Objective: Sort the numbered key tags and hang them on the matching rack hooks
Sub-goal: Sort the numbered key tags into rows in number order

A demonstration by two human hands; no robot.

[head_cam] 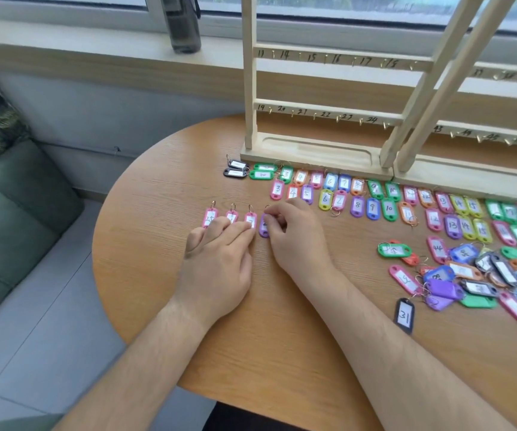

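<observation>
While every visible hook on the rack is bare, sorting looks partway: two numbered rows of tags lie by the rack base, with the pile at right unsorted. Hanging not started. Right hand pinches purple tag, right end of the short near-left row. Left hand lies flat, fingers straight on the pink tags just beside.
</observation>
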